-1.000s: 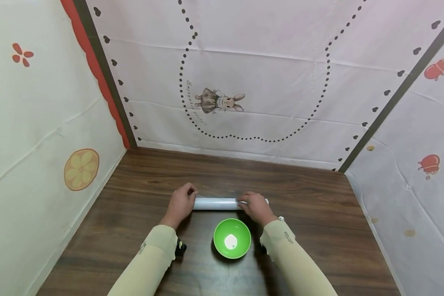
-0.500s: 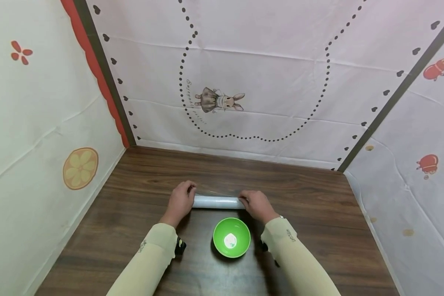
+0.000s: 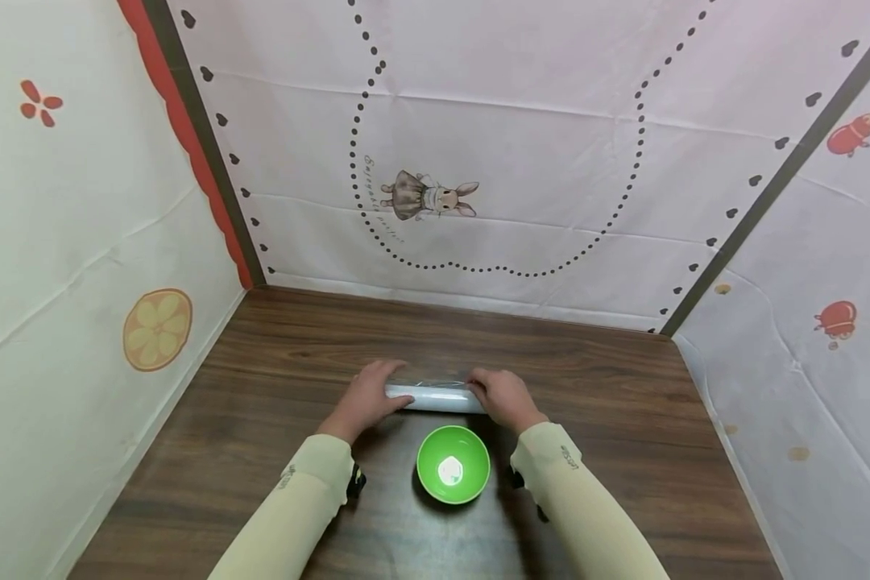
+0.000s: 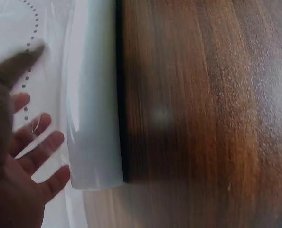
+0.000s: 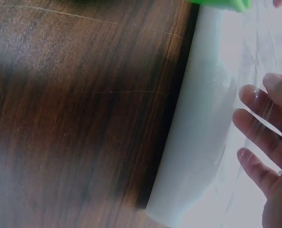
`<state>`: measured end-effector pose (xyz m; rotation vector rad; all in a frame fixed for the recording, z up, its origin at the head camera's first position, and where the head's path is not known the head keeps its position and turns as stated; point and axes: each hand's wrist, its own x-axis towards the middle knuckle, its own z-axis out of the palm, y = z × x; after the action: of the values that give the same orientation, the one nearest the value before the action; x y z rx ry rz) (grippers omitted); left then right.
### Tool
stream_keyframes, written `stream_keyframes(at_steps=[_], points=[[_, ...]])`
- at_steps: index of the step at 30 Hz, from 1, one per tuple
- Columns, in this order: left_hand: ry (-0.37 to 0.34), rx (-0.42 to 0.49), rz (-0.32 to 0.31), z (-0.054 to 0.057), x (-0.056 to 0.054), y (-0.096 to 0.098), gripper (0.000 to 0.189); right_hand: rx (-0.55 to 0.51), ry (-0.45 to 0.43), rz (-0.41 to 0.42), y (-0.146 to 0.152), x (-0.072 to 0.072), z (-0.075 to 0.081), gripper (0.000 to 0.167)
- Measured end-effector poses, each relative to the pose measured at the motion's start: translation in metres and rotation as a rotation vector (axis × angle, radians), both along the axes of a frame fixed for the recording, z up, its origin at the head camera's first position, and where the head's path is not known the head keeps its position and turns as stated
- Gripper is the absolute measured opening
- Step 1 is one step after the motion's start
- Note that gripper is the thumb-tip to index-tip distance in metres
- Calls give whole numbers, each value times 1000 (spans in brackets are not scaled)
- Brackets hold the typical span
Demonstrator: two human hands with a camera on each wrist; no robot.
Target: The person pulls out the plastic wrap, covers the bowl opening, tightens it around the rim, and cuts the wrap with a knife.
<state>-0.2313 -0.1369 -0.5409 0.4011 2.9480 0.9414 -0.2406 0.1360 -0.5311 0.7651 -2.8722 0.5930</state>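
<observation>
A white roll of cling film [image 3: 442, 399] lies crosswise on the table, a strip of clear film [image 3: 438, 383] lifted along its far side. My left hand [image 3: 366, 399] is at the roll's left end, thumb and fingers spread apart. In the left wrist view those spread fingers [image 4: 39, 147] are beside the roll [image 4: 96, 104]. My right hand [image 3: 506, 399] is at the other end, pinching the film's edge between thumb and forefinger. Clear film stretches past its remaining fingers [image 5: 259, 137] in the right wrist view. A green bowl [image 3: 473, 451] stands just nearer than the roll.
The dark wooden table [image 3: 594, 483] is bounded by a printed cloth at the back [image 3: 515, 185] and on both sides. A corner of the green bowl [image 5: 226, 4] shows at the top of the right wrist view.
My left hand has parted from its pinch, spread its fingers and shifted slightly right along the roll. My right fingers have moved from on top of the roll to pinching the film edge.
</observation>
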Motion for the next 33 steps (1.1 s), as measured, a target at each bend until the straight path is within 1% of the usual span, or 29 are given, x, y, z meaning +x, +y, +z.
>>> stream_keyframes(at_steps=[1,3,5,7,10,12,14,17,20,25,33], points=[[7,-28,-6,-1,-1,0,54,-1,-11,2,0,0,0,11],[32,-76,-1,-2,-3,0,39,-4,-31,10,-1,-1,1,11],[67,-104,6,-2,-3,0,22,-12,-59,16,-1,-1,1,12],[80,-106,13,-2,-4,-1,12,-17,-86,23,0,-1,1,13],[83,-73,12,-2,-4,-2,11,-16,-136,33,2,0,1,12],[62,-39,22,-2,-4,-3,11,6,-160,45,4,1,1,12],[46,-15,32,-2,-5,-4,12,35,-168,55,5,3,1,13],[27,7,46,-1,-5,-5,12,77,-154,60,8,4,1,14],[31,12,46,0,-5,-5,12,80,-134,48,14,5,0,12],[22,16,44,1,-5,-5,13,40,-125,16,27,4,2,5],[-8,11,32,7,-6,-6,16,43,-173,22,38,1,10,5]])
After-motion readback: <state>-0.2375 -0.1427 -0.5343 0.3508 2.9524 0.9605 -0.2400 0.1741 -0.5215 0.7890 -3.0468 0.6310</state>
